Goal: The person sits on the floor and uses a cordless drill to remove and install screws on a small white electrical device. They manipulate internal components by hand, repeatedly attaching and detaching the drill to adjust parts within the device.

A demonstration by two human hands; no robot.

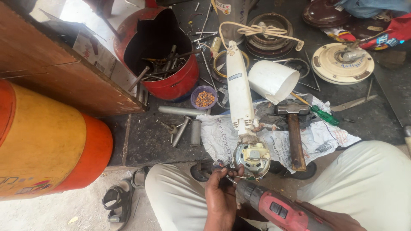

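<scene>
My right hand (pixel 332 220) grips a red and black power drill (pixel 274 207) low in the view, its tip pointing up-left. My left hand (pixel 222 192) pinches a small metal part by the drill's tip, just beside the exposed motor (pixel 251 156) of a white hand-held appliance (pixel 239 87). The appliance lies lengthwise on a crumpled newspaper (pixel 325 137), and its cream cord (pixel 257 31) is coiled at the far end. My legs in light trousers frame the work on both sides.
A hammer (pixel 294 128) and a green-handled screwdriver (pixel 323 114) lie on the paper beside a white plastic cup (pixel 272 80). A cut red cylinder (pixel 165 51) holds tools, next to a small purple bowl of bits (pixel 204 97). Metal tubes (pixel 188 126), fan parts (pixel 342 63) and an orange-yellow drum (pixel 47 141) surround the spot.
</scene>
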